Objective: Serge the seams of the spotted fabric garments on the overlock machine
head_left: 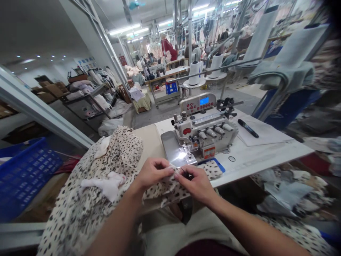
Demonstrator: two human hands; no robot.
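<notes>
Head view: both forearms come up from the bottom edge and meet over the lap at the table's near edge. Left hand (153, 174) and right hand (197, 185) are close together, each grip closed in a fingertip pinch on the same edge of the spotted fabric (87, 199). Something small and dark sits at the right fingertips; cannot tell if it is a tool or a print spot. The bulk of the fabric lies heaped to the left, over the table corner and the lap, with a white scrap (106, 185) on top. Just beyond the hands, a corner of the fabric lies on the table (255, 156) beside the lit plate of the sewing machine (205, 133). Right of the machine are a black marker (247, 128) on a white sheet and a small ring (231, 159). Far left is a blue crate (23, 174); behind the machine stand thread cones (195, 73). Risks, as judged: the heavy heap could drag the pinched edge out of line, or slide off the left side. Fingertips this near the needle area could get caught if the edge is fed crooked.
</notes>
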